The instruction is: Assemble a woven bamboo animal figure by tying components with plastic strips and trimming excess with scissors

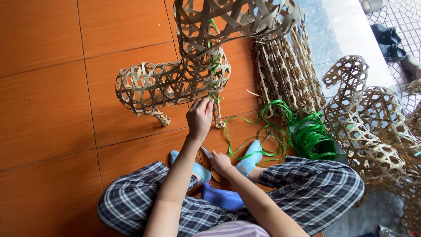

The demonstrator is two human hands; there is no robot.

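A woven bamboo animal frame (pixel 151 85) stands on the orange tile floor in front of me, its tall neck rising out of the top of the view. My left hand (pixel 199 117) reaches up to its chest and pinches a green plastic strap (pixel 214 66) threaded through the weave. My right hand (pixel 221 163) rests low by my crossed legs, closed on a pair of scissors (pixel 207 153) with the blade pointing up and to the left. More of the loose green strap (pixel 263 131) trails across the floor to a green coil (pixel 312 141).
A stack of woven bamboo pieces (pixel 285 70) lies behind the coil. Other finished woven frames (pixel 372 127) crowd the right side. A blue slipper (pixel 221 197) sits between my legs. Dark sandals (pixel 388 41) lie beyond a pale step (pixel 351 26) at top right.
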